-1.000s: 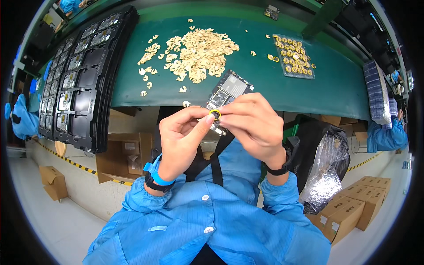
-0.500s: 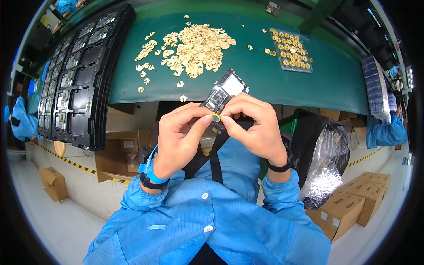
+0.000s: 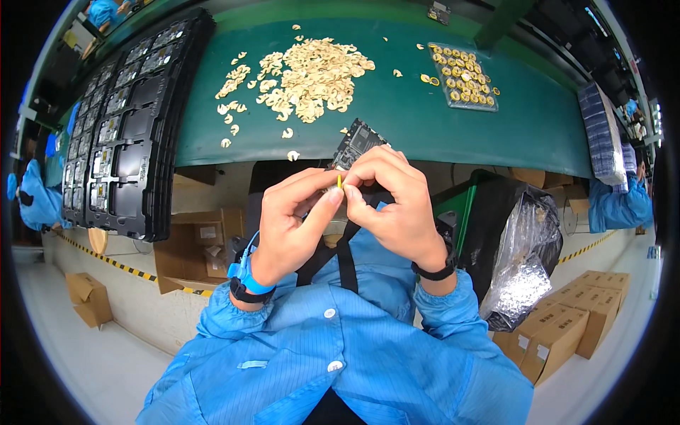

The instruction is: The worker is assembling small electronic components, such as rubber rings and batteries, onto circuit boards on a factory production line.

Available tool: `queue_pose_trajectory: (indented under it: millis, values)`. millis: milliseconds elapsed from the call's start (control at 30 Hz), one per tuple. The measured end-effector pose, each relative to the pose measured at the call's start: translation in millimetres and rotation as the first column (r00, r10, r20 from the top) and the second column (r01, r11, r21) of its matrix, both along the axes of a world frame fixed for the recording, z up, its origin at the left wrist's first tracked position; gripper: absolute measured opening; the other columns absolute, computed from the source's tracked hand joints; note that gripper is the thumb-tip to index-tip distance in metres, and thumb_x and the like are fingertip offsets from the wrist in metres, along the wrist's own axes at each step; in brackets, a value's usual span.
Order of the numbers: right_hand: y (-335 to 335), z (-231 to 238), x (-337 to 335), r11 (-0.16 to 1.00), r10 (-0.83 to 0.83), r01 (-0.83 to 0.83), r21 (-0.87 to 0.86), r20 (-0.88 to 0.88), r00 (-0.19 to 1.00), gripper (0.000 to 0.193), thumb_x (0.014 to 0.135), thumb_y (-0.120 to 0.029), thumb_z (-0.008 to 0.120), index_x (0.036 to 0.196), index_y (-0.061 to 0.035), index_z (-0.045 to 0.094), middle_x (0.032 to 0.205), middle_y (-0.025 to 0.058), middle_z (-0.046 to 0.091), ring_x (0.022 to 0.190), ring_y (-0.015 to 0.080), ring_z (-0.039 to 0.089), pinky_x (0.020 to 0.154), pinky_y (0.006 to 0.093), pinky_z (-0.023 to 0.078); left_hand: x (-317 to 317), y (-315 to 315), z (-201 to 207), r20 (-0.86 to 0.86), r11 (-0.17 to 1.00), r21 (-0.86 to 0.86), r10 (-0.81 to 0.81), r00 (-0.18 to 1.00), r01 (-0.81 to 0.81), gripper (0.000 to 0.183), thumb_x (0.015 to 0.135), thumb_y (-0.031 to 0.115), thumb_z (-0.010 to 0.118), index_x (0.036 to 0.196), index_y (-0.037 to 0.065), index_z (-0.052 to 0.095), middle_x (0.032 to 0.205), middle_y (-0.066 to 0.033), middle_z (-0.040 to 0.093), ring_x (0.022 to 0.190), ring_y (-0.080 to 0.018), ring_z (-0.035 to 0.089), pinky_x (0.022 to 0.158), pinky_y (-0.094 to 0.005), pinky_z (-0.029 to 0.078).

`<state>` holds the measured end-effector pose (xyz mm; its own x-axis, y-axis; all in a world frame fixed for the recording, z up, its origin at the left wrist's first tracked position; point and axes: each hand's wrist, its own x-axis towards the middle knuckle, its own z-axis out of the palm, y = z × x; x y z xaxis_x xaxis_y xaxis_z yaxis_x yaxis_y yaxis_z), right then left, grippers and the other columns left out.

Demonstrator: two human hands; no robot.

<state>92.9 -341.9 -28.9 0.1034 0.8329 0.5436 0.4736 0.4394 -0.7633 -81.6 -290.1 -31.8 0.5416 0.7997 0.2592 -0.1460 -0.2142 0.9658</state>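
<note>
Before my chest, both hands meet at a yellow-rimmed coin cell [image 3: 340,182], now seen nearly edge-on. My left hand [image 3: 294,212] is closed, pinching the cell between thumb and forefinger. My right hand [image 3: 393,205] is closed as well, its thumb and forefinger tips against the cell's other side. A dark circuit board [image 3: 359,142] sticks out past the right hand's fingers, tilted, its chip side showing. Its lower part is hidden behind the hands; the right hand's curled fingers appear to hold it. A blue strap with a cord circles my left wrist.
On the green table [image 3: 404,142] lies a pile of cream crescent-shaped paper pieces [image 3: 319,78]. A clear tray [image 3: 471,105] holds several yellow-rimmed cells. Stacked black trays [image 3: 152,149] with boards stand left. A plastic-lined bin [image 3: 506,248] is at right; cartons [image 3: 552,333] sit on the floor.
The cell has turned from showing its face to edge-on. The board has rotated, so its white area no longer shows. My right hand has shifted slightly left.
</note>
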Motion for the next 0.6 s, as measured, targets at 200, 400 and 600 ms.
queue_pose_trajectory:
  millis: [200, 400, 600]
  values:
    - [0, -2, -5, 1.0, -0.001, 0.0, -0.018, -0.032, 0.999, 0.013, 0.078, -0.002, 0.074, 0.086, -0.003, 0.064, 0.081, 0.0069, 0.063, 0.077, 0.0236, 0.061, 0.075, 0.0355, 0.044, -3, 6, -10, -0.038, 0.991, 0.134, 0.024, 0.999, -0.019, 0.018, 0.099, 0.002, 0.064, 0.111, -0.009, 0.072, 0.097, -0.0137, 0.073, 0.085, -0.0149, 0.068, 0.072, -0.0263, 0.053]
    - [0, -5, -5, 0.999, 0.016, -0.017, -0.028, -0.035, 0.999, 0.013, 0.078, -0.002, 0.074, 0.086, -0.0031, 0.063, 0.081, 0.0068, 0.063, 0.076, 0.0237, 0.061, 0.074, 0.0351, 0.045, -5, 2, -8, 0.001, 1.0, -0.011, 0.02, 1.0, -0.02, 0.016, 0.099, 0.003, 0.065, 0.109, -0.008, 0.073, 0.095, -0.0126, 0.073, 0.083, -0.0134, 0.067, 0.072, -0.0255, 0.052]
    - [3, -6, -7, 1.0, 0.028, -0.028, -0.005, -0.003, 1.0, 0.014, 0.078, -0.001, 0.074, 0.086, -0.0024, 0.063, 0.081, 0.0078, 0.062, 0.075, 0.0248, 0.06, 0.073, 0.0362, 0.045, -8, 5, -13, 0.015, 0.996, -0.082, 0.024, 1.0, -0.023, 0.015, 0.101, 0.003, 0.064, 0.108, -0.008, 0.073, 0.097, -0.0104, 0.074, 0.086, -0.0106, 0.066, 0.074, -0.0245, 0.052]
